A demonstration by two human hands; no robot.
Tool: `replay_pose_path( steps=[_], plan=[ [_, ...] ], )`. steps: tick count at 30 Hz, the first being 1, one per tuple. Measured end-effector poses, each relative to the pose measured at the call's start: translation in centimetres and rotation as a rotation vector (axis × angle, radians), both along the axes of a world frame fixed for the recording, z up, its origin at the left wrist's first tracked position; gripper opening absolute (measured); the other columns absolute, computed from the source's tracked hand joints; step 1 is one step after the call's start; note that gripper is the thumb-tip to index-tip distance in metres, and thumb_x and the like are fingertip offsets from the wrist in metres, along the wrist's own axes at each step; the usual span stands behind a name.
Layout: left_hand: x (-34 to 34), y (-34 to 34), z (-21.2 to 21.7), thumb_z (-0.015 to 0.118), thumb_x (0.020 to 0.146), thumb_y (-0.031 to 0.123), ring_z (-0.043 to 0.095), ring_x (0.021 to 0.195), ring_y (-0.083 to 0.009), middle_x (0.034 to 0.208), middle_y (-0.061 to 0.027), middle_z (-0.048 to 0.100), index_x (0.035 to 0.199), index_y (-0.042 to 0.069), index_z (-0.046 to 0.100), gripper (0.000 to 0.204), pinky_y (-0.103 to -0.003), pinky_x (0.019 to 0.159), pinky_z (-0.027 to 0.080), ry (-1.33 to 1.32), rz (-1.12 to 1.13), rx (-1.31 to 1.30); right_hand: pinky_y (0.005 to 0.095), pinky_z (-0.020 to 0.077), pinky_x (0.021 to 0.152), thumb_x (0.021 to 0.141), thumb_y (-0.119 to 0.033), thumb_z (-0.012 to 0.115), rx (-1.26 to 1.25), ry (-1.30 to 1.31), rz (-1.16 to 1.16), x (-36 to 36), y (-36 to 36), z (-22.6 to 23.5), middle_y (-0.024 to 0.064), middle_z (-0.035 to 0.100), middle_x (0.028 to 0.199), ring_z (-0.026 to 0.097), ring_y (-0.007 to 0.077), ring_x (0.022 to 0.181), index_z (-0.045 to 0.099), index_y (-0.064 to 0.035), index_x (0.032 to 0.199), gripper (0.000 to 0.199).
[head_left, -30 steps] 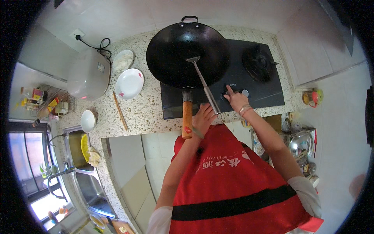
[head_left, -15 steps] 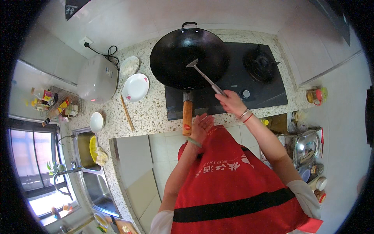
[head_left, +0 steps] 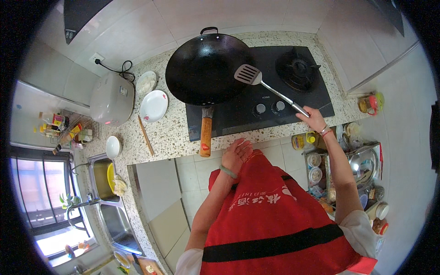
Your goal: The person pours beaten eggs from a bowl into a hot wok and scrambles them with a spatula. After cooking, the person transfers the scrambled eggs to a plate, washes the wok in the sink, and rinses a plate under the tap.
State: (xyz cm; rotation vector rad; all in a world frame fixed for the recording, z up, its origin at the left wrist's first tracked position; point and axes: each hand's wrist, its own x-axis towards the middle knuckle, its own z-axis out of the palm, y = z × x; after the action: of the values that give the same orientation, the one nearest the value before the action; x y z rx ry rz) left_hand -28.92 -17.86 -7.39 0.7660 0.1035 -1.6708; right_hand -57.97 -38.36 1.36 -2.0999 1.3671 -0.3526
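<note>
In my right hand (head_left: 313,120) is the end of a slotted metal spatula (head_left: 284,97), its slotted blade raised over the wok's right rim. The large black wok (head_left: 201,68) sits on the left of the black gas hob (head_left: 229,120), a wooden handle pointing toward me and a loop handle at the far side. No food shows inside it. My left hand (head_left: 236,155) holds nothing; its fingers stretch out by the counter's front edge, against the red apron (head_left: 270,220) and right of the wok's handle.
Left of the wok lie a white plate (head_left: 154,106), a dish of white food (head_left: 146,83), chopsticks (head_left: 146,135) and a white bowl (head_left: 113,147). A rice cooker (head_left: 110,98) stands behind them. The double sink (head_left: 117,227) is at left; jars and a rack (head_left: 319,176) sit low right.
The spatula has come up and right, out of the wok, its blade now turned flat to view. My right hand moved right. My left hand now sits farther from the wok's handle.
</note>
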Motion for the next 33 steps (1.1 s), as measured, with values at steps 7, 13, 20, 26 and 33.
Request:
replay_pose_path(
  steps=[7,13,20,26,33],
  plan=[
    [-0.3,2.1,0.0,0.041,0.098,0.026,0.057,0.108,-0.0297,0.118,-0.0177,0.058,0.125,0.002,0.046,0.036,-0.041,0.095,0.047,-0.042,0.021,0.012,0.0413,0.0481,0.071,0.082,-0.024,0.068,-0.340,0.077,-0.125,-1.3,-5.1,-7.2,0.0094,0.063,0.092,0.058,0.0324,0.083,0.062,-0.0146,0.105,0.025],
    [-0.1,5.2,1.1,0.040,0.099,0.025,0.058,0.108,-0.0287,0.116,-0.0174,0.059,0.126,0.001,0.045,0.036,-0.041,0.096,0.046,-0.112,0.111,0.091,0.0432,0.0470,0.078,0.081,-0.019,0.069,-0.503,0.172,-0.155,0.4,-6.5,-10.5,0.0068,0.063,0.098,0.056,0.0301,0.092,0.064,-0.0141,0.109,0.029],
    [-0.3,7.8,-0.2,0.045,0.098,0.023,0.058,0.109,-0.0279,0.115,-0.0152,0.060,0.124,0.002,0.046,0.033,-0.042,0.097,0.046,-0.030,0.166,0.097,0.0426,0.0462,0.083,0.085,-0.018,0.064,-0.700,0.086,-0.213,1.5,-5.0,-10.7,0.0078,0.064,0.107,0.056,0.0305,0.098,0.065,-0.0122,0.109,0.025],
    [-1.5,8.2,-0.3,0.048,0.097,0.031,0.056,0.110,-0.0274,0.118,-0.0132,0.058,0.119,0.003,0.052,0.035,-0.042,0.100,0.043,-0.088,0.135,0.037,0.0294,0.0491,0.079,0.094,-0.020,0.052,0.120,-0.636,-0.232,4.3,3.8,-10.0,0.0074,0.069,0.102,0.064,0.0215,0.091,0.065,-0.0036,0.108,0.025],
    [-1.1,8.4,5.8,0.030,0.096,0.054,0.032,0.136,-0.0278,0.144,-0.0153,0.037,0.137,0.005,0.039,0.064,-0.043,0.113,0.023,0.240,0.093,-0.311,0.0361,0.0387,0.100,0.098,-0.050,0.031,1.123,-1.268,-0.112,11.3,18.1,-2.7,0.0112,0.048,0.136,0.052,0.0227,0.115,0.043,-0.0039,0.135,0.060]
  ],
)
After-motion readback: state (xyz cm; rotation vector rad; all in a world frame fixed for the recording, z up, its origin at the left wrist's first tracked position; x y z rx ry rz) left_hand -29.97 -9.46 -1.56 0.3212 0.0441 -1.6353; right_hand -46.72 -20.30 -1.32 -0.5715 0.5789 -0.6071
